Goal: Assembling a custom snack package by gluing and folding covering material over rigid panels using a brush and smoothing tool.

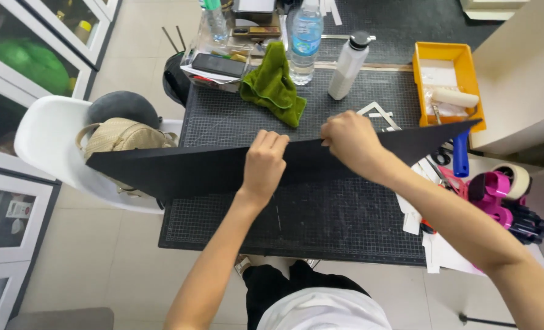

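A large black sheet (180, 170) is held up over the dark cutting mat (321, 220), spanning from the white chair on the left to the yellow tray on the right. My left hand (264, 162) grips its upper edge near the middle, fingers curled over the top. My right hand (350, 139) pinches the same edge a little to the right. The sheet's lower part hides some of the mat behind it.
Behind the sheet lie a green cloth (273, 85), a water bottle (306, 40), a white bottle (348, 66) and a yellow tray (446, 82) with a paint roller. Pink tape dispenser (495, 192) and paper scraps sit right. A white chair (46, 143) with a beige bag (122, 135) stands left.
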